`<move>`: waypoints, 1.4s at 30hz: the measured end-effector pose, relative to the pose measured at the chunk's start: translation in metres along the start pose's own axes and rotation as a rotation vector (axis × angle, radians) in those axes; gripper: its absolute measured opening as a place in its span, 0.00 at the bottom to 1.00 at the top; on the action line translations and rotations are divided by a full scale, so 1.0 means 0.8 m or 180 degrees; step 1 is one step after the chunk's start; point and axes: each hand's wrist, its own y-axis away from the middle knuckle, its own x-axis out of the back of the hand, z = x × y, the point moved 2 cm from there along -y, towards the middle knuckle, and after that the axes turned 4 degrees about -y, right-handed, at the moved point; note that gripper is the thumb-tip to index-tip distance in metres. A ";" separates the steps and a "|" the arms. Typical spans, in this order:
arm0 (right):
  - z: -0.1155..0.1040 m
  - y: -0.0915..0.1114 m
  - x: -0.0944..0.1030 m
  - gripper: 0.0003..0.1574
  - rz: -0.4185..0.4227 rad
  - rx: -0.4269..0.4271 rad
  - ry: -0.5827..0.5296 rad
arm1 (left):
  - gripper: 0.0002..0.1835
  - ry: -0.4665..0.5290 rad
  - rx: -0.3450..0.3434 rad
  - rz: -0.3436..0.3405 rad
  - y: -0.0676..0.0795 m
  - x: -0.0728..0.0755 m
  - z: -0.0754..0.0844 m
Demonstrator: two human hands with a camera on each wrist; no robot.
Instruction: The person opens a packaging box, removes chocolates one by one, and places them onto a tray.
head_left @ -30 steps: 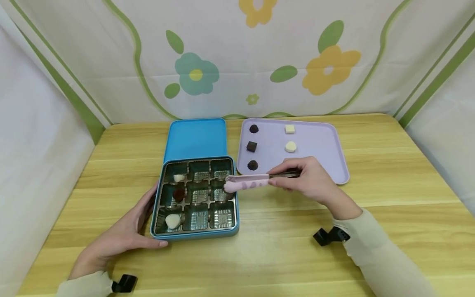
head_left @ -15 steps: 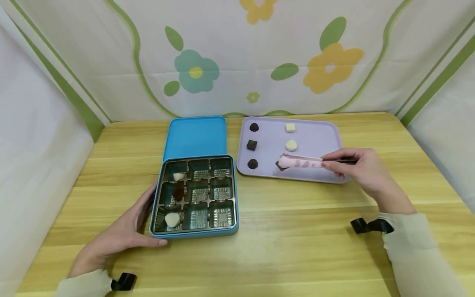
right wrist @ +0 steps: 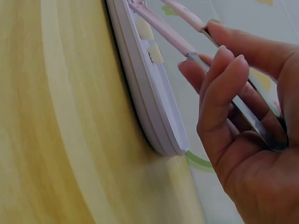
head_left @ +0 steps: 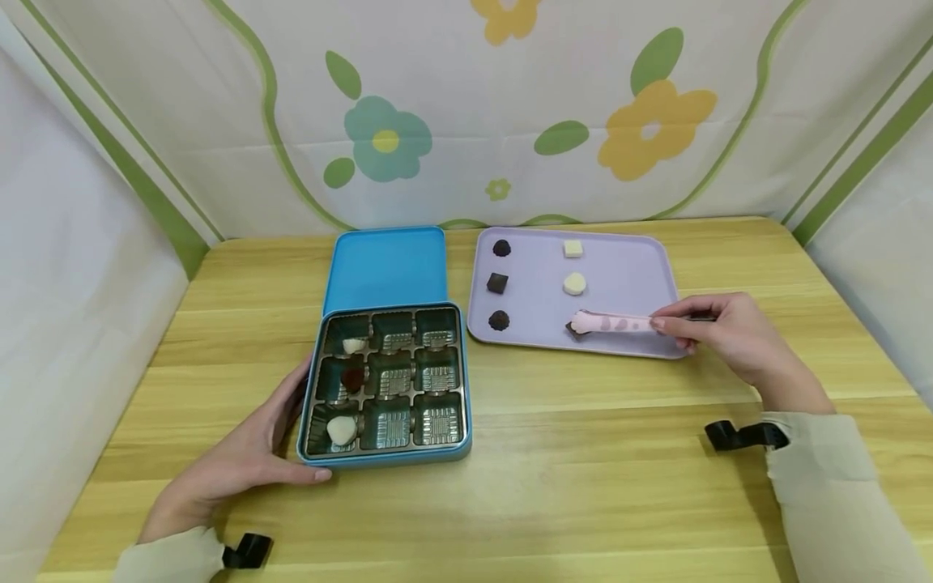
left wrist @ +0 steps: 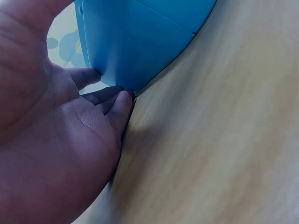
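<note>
My left hand (head_left: pixel 240 461) rests against the left side and front corner of a blue tin (head_left: pixel 394 463), thumb along the front and fingers at the side. In the left wrist view, fingertips (left wrist: pixel 124 100) touch the tin's wall. The tin's gold divided insert (head_left: pixel 394 380) has chocolates in its left column: a white one (head_left: pixel 353 346), a brown one (head_left: pixel 353 380) and another white one (head_left: pixel 342 430). My right hand (head_left: pixel 736 344) holds pink tongs (head_left: pixel 615 323) with paw-shaped tips over the lilac tray (head_left: pixel 634 271). A dark square chocolate (head_left: pixel 573 333) shows at their tips. The tongs' arms are apart in the right wrist view.
Three dark chocolates (head_left: pixel 498 282) form a column on the tray's left side. Right of them lie a white square chocolate (head_left: pixel 573 248) and a white round one (head_left: pixel 574 283). The tin's blue lid (head_left: pixel 386 267) lies behind the tin. A flowered curtain (head_left: pixel 466 105) backs the wooden table (head_left: pixel 583 486).
My right hand has moved the tongs right, from over the tin's right edge to the tray's front part. The dark square chocolate has come into view at their tips. My left hand stays put.
</note>
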 end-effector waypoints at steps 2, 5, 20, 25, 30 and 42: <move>0.000 0.001 0.003 0.16 0.0050 -0.0048 -0.0005 | 0.74 0.0001 -0.0004 -0.0001 -0.001 0.000 0.000; 0.001 0.002 0.009 0.15 0.0125 -0.0082 -0.0022 | 0.74 -0.0011 0.0002 0.0005 -0.001 0.000 0.000; -0.001 0.004 0.017 0.25 0.0156 -0.0213 0.0258 | 0.74 0.0011 0.0010 0.0024 0.000 0.000 0.000; -0.001 0.003 0.013 0.27 0.0076 -0.0194 0.0278 | 0.74 0.0016 -0.0065 0.0024 0.000 0.000 0.003; -0.006 0.003 0.012 0.23 0.0167 -0.0144 0.0193 | 0.74 0.0044 -0.0010 0.0027 0.001 -0.001 0.002; -0.061 0.013 -0.058 0.17 0.0419 0.0676 -0.0150 | 0.74 0.0076 0.0067 0.0014 0.001 0.000 0.000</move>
